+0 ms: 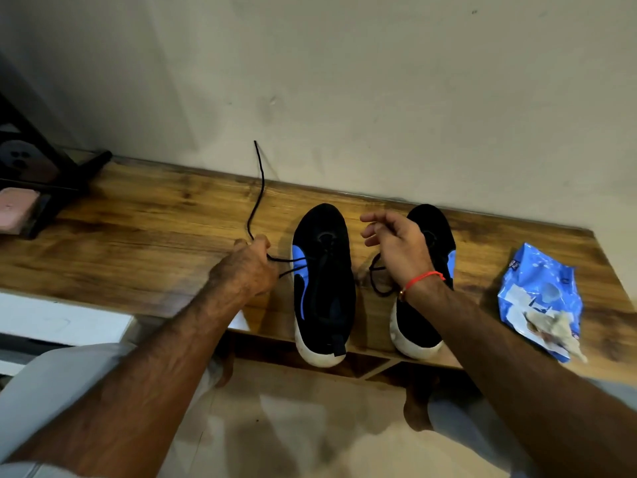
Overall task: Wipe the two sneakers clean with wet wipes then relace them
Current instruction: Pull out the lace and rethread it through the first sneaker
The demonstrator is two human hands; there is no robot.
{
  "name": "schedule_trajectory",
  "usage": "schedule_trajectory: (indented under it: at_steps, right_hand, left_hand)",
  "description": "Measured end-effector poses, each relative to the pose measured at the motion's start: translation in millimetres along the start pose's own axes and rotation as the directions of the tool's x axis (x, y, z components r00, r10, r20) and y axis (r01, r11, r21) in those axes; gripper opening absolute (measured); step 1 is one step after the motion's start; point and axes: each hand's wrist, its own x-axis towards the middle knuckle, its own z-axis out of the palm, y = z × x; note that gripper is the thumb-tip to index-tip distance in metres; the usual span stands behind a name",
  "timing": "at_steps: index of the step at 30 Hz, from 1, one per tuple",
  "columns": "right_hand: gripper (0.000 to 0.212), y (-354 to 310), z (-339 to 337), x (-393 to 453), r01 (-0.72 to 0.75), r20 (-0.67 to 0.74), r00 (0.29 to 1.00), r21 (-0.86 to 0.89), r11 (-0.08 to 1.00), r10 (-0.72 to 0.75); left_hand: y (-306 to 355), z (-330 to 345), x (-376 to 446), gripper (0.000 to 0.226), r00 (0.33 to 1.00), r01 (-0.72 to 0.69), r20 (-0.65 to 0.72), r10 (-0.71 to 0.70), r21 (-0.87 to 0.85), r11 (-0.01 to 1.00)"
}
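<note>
Relacing underway, wiping looks pretty much done

Wooden shelf (138, 215) holds both sneakers, toes at 12 o'clock: left sneaker (324, 288) dead center, right sneaker (424, 305) just at its 3 o'clock. Wipes pack (537, 298) with a dirty used wipe (555, 329) on it sits further toward 3. Left hand (246, 267) pinches the black lace (256, 191) coming off the left sneaker, tail flicking up to 12. Right hand (396, 246) hangs loosely uncurled, gripping nothing I can see, above a second lace (375, 281). I'd guess most lacing is left.

Bare forearms, red wrist thread (422, 278), light trousers (51, 391)
</note>
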Motion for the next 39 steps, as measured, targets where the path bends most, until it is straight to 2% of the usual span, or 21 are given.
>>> schedule_trajectory:
  at_steps: [2, 4, 9, 10, 12, 14, 15, 17, 18, 20, 22, 24, 27, 31, 32, 36, 39]
  right_hand:
    - [0.031, 0, 1, 2, 0.017, -0.032, 0.999, -0.008, 1.000, -0.017]
    - [0.030, -1, 3, 2, 0.043, -0.031, 0.999, -0.043, 0.998, -0.044]
    - [0.028, -5, 7, 0, 0.083, 0.012, 0.997, -0.103, 0.991, -0.083]
    - [0.027, -5, 8, -1, 0.098, 0.026, 0.995, -0.127, 0.987, -0.095]
    - [0.022, -4, 8, -3, 0.148, 0.088, 0.987, -0.199, 0.969, -0.132]
    - [0.016, -1, 9, -4, 0.234, 0.206, 0.963, -0.309, 0.922, -0.175]
    - [0.016, 1, 11, -4, 0.284, 0.272, 0.943, -0.363, 0.888, -0.190]
    - [0.019, 5, 15, -5, 0.356, 0.366, 0.909, -0.435, 0.827, -0.199]
    - [0.018, 7, 16, -5, 0.368, 0.384, 0.903, -0.455, 0.811, -0.194]
    - [0.015, 8, 17, -5, 0.365, 0.384, 0.903, -0.455, 0.812, -0.191]
    - [0.011, 7, 17, -6, 0.369, 0.385, 0.901, -0.444, 0.816, -0.198]
    - [0.009, 5, 16, -5, 0.373, 0.402, 0.895, -0.439, 0.817, -0.192]
    - [0.008, 4, 14, -6, 0.365, 0.428, 0.888, -0.434, 0.824, -0.168]
    - [0.005, 2, 12, -5, 0.368, 0.435, 0.885, -0.431, 0.824, -0.168]
    - [0.004, 3, 12, -4, 0.366, 0.440, 0.883, -0.431, 0.825, -0.162]
    - [0.005, 3, 13, -3, 0.355, 0.461, 0.877, -0.430, 0.830, -0.137]
    - [0.015, 4, 13, -3, 0.333, 0.458, 0.880, -0.415, 0.847, -0.122]
  left_hand:
    - [-1, 1, 5, 0.051, 1.000, 0.003, -0.013, -0.002, 0.095, 0.995]
    - [1, -1, 6, 0.051, 0.999, 0.025, 0.022, -0.026, 0.065, 0.998]
    - [0, -11, 3, 0.058, 0.994, 0.100, -0.017, -0.107, -0.232, 0.968]
    - [-1, -12, 3, 0.056, 0.992, 0.105, -0.046, -0.117, -0.210, 0.972]
    - [-5, -12, 2, 0.050, 0.984, 0.104, -0.142, -0.104, -0.008, 0.995]
    - [-5, -11, -1, 0.042, 0.969, 0.060, -0.248, -0.004, 0.216, 0.975]
    - [-4, -9, -1, 0.036, 0.960, 0.005, -0.273, 0.066, 0.252, 0.968]
    - [0, -1, 3, 0.033, 0.964, -0.102, -0.233, 0.130, 0.126, 0.987]
    - [3, 4, 6, 0.039, 0.980, -0.106, -0.171, 0.104, -0.003, 0.994]
    - [11, 13, 11, 0.052, 1.000, -0.022, -0.007, 0.021, -0.244, 0.969]
    - [21, 17, 12, 0.062, 0.994, 0.093, 0.098, -0.053, -0.473, 0.876]
    - [27, 18, 11, 0.059, 0.984, 0.165, 0.154, -0.086, -0.641, 0.750]
    - [27, 24, 15, 0.055, 0.985, 0.165, 0.143, -0.092, -0.668, 0.726]
    - [24, 40, 13, 0.079, 0.989, 0.132, 0.124, -0.080, -0.503, 0.854]
    - [25, 42, 14, 0.076, 0.990, 0.129, 0.107, -0.088, -0.479, 0.868]
    - [33, 38, 20, 0.035, 0.992, 0.094, -0.033, -0.124, -0.475, 0.875]
    - [38, 36, 20, 0.029, 0.984, 0.025, -0.126, -0.126, -0.600, 0.799]
